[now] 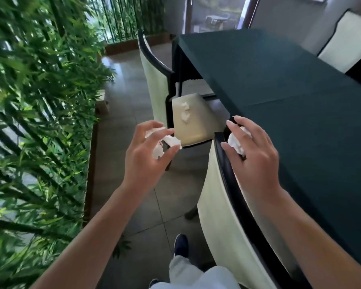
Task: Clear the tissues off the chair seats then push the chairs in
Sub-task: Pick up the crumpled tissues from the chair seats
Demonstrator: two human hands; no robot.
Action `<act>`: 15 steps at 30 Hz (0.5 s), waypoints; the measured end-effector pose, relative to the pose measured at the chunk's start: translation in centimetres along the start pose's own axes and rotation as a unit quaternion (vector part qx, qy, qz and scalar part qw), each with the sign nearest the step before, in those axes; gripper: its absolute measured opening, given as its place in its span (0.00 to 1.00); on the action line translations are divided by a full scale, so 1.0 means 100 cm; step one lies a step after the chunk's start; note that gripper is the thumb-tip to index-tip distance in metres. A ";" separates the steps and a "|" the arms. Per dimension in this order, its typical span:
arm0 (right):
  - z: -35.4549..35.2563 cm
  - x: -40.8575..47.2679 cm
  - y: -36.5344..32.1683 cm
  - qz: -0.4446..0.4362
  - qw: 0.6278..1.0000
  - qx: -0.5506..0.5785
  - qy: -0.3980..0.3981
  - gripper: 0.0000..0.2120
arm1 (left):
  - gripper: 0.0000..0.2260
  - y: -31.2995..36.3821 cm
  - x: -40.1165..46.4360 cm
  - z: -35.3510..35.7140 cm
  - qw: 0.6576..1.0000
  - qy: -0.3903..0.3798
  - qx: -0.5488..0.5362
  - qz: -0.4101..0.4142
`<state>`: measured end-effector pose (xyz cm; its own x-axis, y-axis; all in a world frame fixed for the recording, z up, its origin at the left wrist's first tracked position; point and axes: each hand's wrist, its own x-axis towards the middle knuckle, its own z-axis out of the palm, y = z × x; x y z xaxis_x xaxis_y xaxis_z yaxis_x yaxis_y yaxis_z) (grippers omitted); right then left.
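beside the bench (279, 80), from the head view, i see my left hand (143, 155) out over the floor with fingers half curled round a crumpled tissue (165, 142), loose ends hanging out between thumb and fingertips. my right hand (254, 155) sits at the top rail of the near chair (223, 205), its grip partly closed over a second wad (237, 142), with the fingertips touching the dark rail. that chair looks pushed in, its back close against the cloth edge; its seat is hidden from me.

ahead, the far chair (154, 84) stands pulled out from the bench, and one more tissue (185, 112) lies near the middle of its pale seat (194, 126), well apart from both hands.

i judge that tissue to be nearly weightless, soft and easily torn, so a light pinch at its raised middle should lift it whole; no force needed. both hands are already carrying paper, so i'd tuck it in with spare fingers or it may drop. the chair should be stiff and heavier: take it by the dark top rail to push it in.
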<state>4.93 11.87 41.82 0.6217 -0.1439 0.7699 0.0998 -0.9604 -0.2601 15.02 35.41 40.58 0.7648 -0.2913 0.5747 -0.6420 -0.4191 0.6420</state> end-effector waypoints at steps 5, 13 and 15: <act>0.034 0.035 0.036 0.015 1.000 0.010 0.000 0.17 | 0.16 -0.022 0.051 0.021 0.999 0.001 0.033 0.026; 0.086 0.085 0.081 0.046 0.998 0.042 0.010 0.17 | 0.17 -0.050 0.134 0.069 0.999 -0.025 0.030 0.035; 0.101 0.094 0.092 0.057 0.998 0.039 0.002 0.17 | 0.16 -0.063 0.153 0.084 0.998 -0.036 0.021 0.040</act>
<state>19.59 4.07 40.80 0.6290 -0.2525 0.7352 0.0890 -0.9161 -0.3909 31.19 26.34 41.05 0.7147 -0.3849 0.5840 -0.6988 -0.4279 0.5732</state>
